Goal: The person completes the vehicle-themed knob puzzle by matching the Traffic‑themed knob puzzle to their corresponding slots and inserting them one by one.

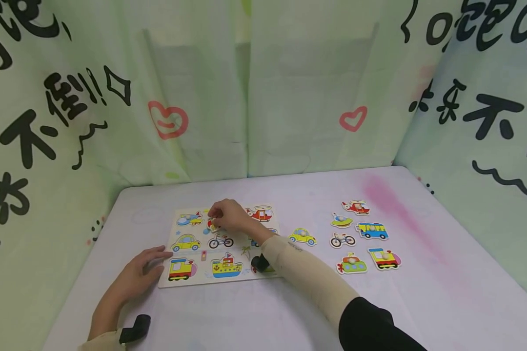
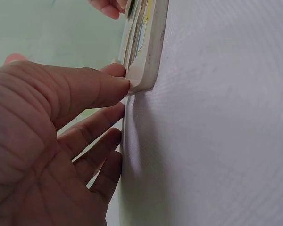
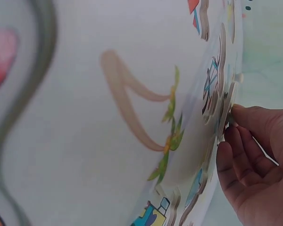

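A peg puzzle board (image 1: 163,279) with vehicle pictures lies flat on the table. My left hand (image 1: 133,273) is at its left side, thumb and forefinger touching the board's corner (image 2: 148,70) with the other fingers extended. Over the top middle of the board, my right hand (image 1: 230,214) pinches a small puzzle piece with red and yellow on it (image 1: 212,226). The right wrist view has this piece (image 3: 228,110) edge-on at the fingertips, close over the board; its picture is mostly hidden. My right forearm covers part of the board's right side.
Right of the board lie a yellow car piece (image 1: 302,236), a helicopter piece (image 1: 356,207), a flying saucer piece (image 1: 341,221), a bus piece (image 1: 372,230), a bicycle piece (image 1: 342,240), a submarine piece (image 1: 351,264) and a train piece (image 1: 384,259). A printed curtain (image 1: 290,97) surrounds the table.
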Available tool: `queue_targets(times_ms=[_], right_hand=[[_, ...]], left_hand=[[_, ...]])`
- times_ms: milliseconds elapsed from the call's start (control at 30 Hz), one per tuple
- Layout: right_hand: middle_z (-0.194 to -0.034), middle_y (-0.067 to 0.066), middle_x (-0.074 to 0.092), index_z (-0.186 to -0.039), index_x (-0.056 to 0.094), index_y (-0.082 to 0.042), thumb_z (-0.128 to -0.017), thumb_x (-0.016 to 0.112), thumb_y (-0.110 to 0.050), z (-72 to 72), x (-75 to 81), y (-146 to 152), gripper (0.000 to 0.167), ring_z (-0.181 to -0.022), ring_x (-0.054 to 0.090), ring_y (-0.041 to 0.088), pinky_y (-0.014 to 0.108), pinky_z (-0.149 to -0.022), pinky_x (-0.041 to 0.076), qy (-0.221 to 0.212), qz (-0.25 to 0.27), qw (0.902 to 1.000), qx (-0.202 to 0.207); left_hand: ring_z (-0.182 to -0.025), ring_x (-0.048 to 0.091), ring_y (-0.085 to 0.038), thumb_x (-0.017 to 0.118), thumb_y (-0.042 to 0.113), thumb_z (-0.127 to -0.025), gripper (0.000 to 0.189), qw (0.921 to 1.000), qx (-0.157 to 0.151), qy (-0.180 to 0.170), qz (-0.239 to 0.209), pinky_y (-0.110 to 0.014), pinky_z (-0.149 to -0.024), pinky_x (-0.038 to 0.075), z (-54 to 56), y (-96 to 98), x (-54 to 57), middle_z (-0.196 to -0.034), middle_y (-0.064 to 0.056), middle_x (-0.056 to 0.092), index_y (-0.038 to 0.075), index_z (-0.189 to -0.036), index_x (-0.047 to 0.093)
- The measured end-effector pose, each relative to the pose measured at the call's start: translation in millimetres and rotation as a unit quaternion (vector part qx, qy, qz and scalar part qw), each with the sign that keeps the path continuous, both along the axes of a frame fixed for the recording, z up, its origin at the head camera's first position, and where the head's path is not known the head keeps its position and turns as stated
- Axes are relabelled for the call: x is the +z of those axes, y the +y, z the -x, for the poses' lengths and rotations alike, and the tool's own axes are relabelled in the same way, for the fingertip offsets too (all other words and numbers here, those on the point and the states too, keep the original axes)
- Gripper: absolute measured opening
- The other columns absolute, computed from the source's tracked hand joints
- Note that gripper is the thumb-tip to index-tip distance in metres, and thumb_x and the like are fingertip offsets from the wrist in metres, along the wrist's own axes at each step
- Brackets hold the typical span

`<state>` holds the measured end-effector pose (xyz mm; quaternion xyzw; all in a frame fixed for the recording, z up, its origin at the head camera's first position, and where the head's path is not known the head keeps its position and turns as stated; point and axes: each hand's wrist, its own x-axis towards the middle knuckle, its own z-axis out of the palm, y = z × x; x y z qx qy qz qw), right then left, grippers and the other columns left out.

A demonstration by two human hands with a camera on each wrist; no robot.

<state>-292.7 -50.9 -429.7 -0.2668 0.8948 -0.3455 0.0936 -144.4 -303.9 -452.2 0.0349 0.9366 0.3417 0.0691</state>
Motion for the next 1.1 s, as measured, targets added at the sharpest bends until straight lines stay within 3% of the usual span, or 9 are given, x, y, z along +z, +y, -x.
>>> queue_targets(times_ms=[667,900,1100], right_hand=[[-0.114,0.006,0.071,-0.119,0.072,-0.007,-0.100,0.065,-0.013,4.3,2.0,-3.3,0.021,-0.101,0.063,0.017,0.030,-0.097,0.053,0.050,-0.083,0.9953,0.004],[-0.113,0.006,0.071,-0.118,0.072,-0.007,-0.099,0.066,-0.012,4.4,1.9,-3.0,0.020,-0.100,0.063,0.016,0.030,-0.096,0.054,0.045,-0.075,0.9962,0.001],[-0.111,0.007,0.072,-0.117,0.072,-0.006,-0.096,0.070,-0.014,2.9,4.4,0.3,0.022,-0.100,0.065,0.017,0.028,-0.092,0.055,0.038,-0.038,0.9985,-0.009]], left_hand=[[-0.146,0.029,-0.052,0.063,0.010,-0.098,0.039,1.0000,0.003,-0.003,0.000,-0.070,-0.115,0.028,0.6,1.2,0.2,-0.156,-0.025,0.042,0.009,-0.137,0.064],[-0.146,0.030,-0.052,0.063,0.009,-0.098,0.039,1.0000,0.005,-0.001,0.002,-0.070,-0.115,0.028,1.1,1.1,0.1,-0.156,-0.025,0.042,0.009,-0.136,0.064],[-0.147,0.028,-0.051,0.063,0.010,-0.098,0.039,0.9999,0.011,-0.012,0.004,-0.070,-0.116,0.028,1.7,1.3,0.0,-0.157,-0.025,0.041,0.009,-0.137,0.064]])
